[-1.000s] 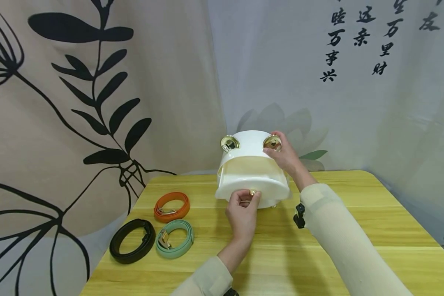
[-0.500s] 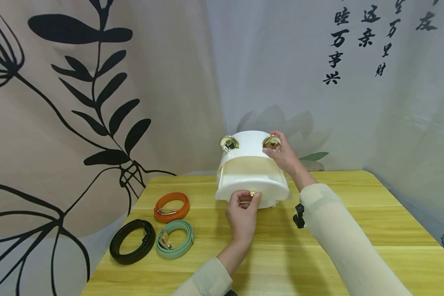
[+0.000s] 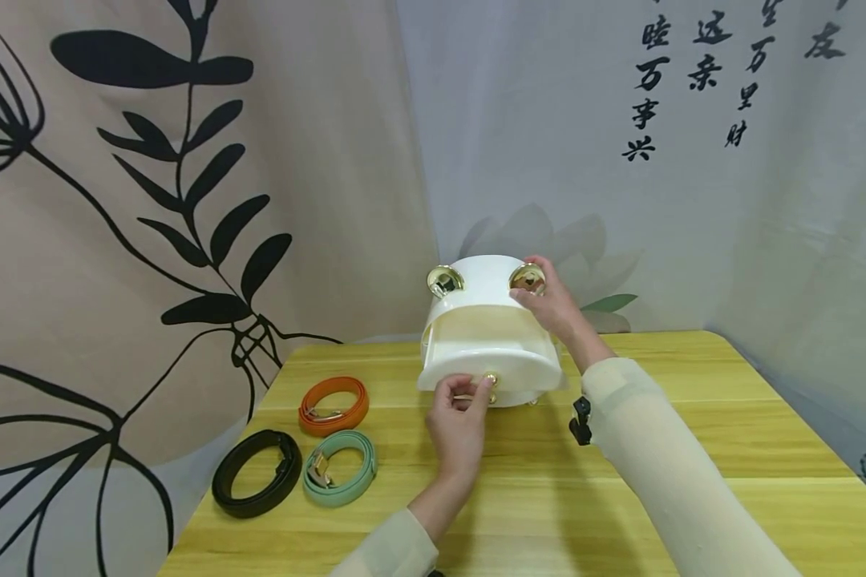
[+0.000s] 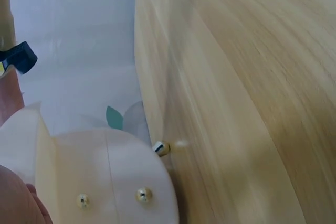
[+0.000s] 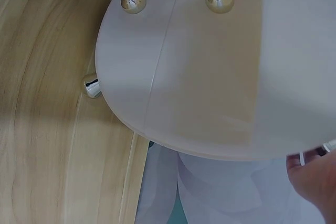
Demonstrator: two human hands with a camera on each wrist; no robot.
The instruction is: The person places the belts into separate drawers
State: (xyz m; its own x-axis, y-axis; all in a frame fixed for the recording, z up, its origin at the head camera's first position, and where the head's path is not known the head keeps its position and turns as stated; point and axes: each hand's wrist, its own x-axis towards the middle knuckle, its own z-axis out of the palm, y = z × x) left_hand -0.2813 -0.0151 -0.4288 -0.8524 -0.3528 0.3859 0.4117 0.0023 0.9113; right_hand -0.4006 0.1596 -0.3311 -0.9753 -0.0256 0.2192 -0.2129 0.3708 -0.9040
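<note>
A white frog-shaped storage box (image 3: 487,276) with two gold eyes and a wide opening stands on the wooden table. My right hand (image 3: 552,303) grips it at the right gold eye (image 3: 527,278), thumb in front and fingers partly hidden behind. My left hand (image 3: 458,425) is at the box's rounded front, loosely bent, with its thumb tip beside the upper gold knob (image 3: 491,377); whether they touch I cannot tell. In the left wrist view, the lower gold knob (image 4: 144,194) sits apart from the hand. The right wrist view shows a seam between the two knobs.
Three coiled belts lie at the table's left: orange (image 3: 333,405), black (image 3: 256,474) and light green (image 3: 341,469). Behind the table hangs a printed cloth (image 3: 346,160). A small gold foot (image 5: 91,85) supports the box on the table (image 3: 621,497).
My left hand has let go of the upper knob and shifted slightly left, so both knobs now show. My right hand and the box have stayed in place.
</note>
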